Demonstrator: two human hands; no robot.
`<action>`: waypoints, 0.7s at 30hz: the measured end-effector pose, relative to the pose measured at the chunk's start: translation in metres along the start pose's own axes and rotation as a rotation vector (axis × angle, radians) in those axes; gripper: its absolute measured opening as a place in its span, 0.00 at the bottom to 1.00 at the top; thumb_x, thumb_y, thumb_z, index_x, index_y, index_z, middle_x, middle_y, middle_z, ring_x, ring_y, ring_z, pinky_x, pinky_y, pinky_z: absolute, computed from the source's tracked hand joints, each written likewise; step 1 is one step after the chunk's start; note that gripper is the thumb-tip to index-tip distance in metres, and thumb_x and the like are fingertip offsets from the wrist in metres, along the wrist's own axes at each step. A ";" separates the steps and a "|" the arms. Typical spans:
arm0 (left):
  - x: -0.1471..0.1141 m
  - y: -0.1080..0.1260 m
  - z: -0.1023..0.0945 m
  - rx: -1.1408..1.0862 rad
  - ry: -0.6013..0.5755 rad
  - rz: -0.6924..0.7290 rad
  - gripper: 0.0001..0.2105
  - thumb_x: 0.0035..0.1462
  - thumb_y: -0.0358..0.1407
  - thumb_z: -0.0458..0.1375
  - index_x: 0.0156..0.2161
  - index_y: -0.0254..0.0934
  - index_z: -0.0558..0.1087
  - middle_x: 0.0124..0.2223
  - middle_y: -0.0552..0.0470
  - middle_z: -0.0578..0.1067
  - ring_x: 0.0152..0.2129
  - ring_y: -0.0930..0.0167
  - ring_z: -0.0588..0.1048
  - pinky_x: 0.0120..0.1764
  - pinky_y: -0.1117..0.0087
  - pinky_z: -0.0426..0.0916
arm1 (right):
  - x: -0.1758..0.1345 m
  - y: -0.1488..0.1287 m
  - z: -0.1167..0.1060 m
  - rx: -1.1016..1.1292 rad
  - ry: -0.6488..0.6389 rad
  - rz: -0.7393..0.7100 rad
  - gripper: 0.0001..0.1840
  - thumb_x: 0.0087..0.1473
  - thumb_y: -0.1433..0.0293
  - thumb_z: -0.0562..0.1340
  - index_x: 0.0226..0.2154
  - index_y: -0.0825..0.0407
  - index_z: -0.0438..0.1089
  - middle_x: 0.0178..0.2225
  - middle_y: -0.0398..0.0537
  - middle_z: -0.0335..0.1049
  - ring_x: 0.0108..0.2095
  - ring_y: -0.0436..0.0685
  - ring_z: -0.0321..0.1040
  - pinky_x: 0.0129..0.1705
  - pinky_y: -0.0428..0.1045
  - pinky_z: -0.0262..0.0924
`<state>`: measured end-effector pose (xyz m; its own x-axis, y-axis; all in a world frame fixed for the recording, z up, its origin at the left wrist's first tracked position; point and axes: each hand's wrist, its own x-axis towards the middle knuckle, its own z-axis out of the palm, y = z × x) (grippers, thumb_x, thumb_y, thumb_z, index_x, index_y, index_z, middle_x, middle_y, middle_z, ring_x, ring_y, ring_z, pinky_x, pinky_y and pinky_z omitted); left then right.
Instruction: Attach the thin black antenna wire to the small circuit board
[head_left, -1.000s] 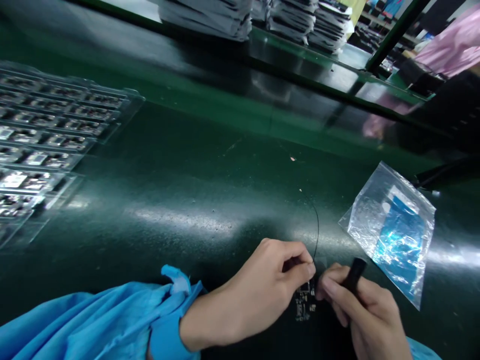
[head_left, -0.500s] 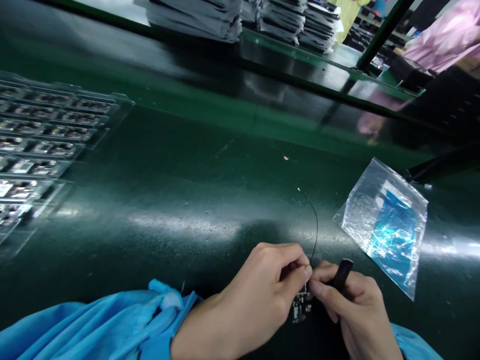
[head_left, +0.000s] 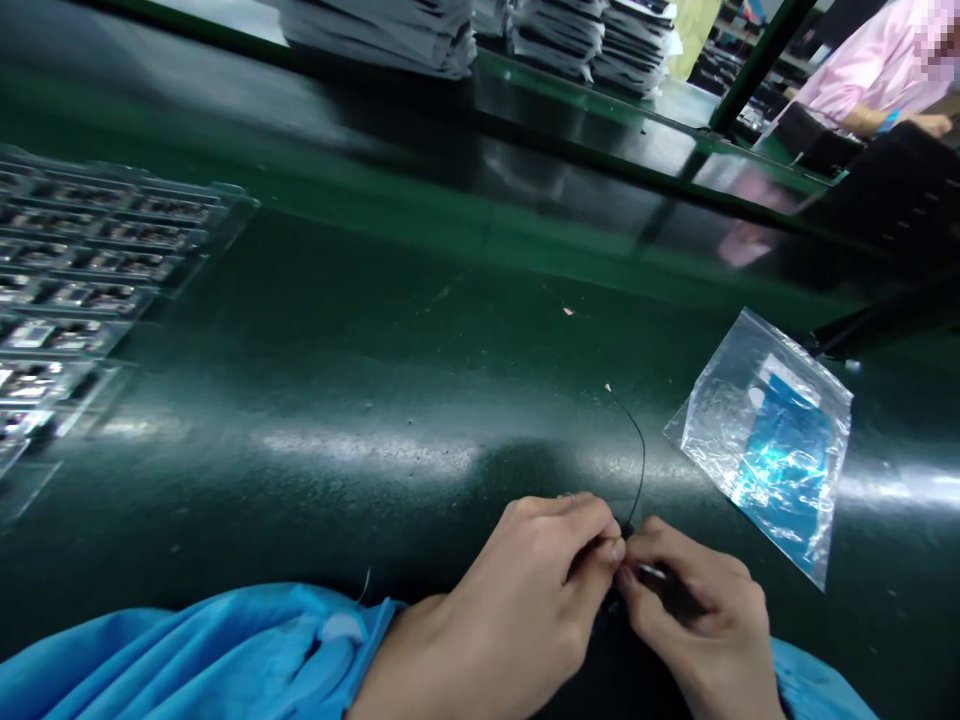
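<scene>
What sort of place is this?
Probably an electronics assembly workshop: clear trays of what look like circuit boards, a green workbench, and another person in pink beyond the shelf.

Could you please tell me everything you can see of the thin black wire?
The black wire is very thin and looks flexible, with a dark, smooth-looking surface. Its far end has a tiny pale tip. From there it bows to the right, then runs down to the fingertips of the left hand, which seem to pinch it, close to those of the right hand. Its near end is hidden there. Whether it touches the green table is hard to tell.
</scene>
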<state>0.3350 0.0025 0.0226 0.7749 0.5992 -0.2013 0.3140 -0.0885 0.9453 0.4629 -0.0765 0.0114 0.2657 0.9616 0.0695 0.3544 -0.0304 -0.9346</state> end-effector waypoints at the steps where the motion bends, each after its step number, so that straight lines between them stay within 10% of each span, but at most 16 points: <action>1: 0.001 0.000 -0.001 -0.007 -0.003 -0.004 0.11 0.57 0.27 0.45 0.23 0.35 0.57 0.23 0.58 0.62 0.19 0.78 0.59 0.23 0.76 0.54 | 0.001 0.000 -0.001 0.012 -0.021 0.013 0.08 0.44 0.80 0.57 0.20 0.53 0.66 0.18 0.38 0.56 0.18 0.47 0.51 0.20 0.45 0.43; 9: 0.004 0.001 -0.008 -0.223 -0.069 -0.152 0.11 0.56 0.34 0.49 0.26 0.34 0.67 0.23 0.56 0.66 0.21 0.75 0.64 0.24 0.74 0.58 | 0.011 -0.004 -0.011 0.406 -0.153 0.423 0.07 0.43 0.75 0.63 0.17 0.54 0.71 0.16 0.40 0.63 0.17 0.46 0.46 0.19 0.44 0.41; 21: 0.002 -0.003 -0.003 -0.195 -0.066 -0.134 0.10 0.57 0.33 0.48 0.26 0.34 0.67 0.24 0.56 0.67 0.21 0.76 0.63 0.25 0.76 0.57 | 0.006 0.000 -0.005 0.268 -0.099 0.369 0.09 0.42 0.74 0.59 0.15 0.54 0.65 0.15 0.37 0.53 0.19 0.48 0.47 0.22 0.46 0.40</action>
<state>0.3341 0.0066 0.0199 0.7695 0.5413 -0.3390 0.3101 0.1474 0.9392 0.4692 -0.0725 0.0138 0.2386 0.9217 -0.3058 0.0051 -0.3161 -0.9487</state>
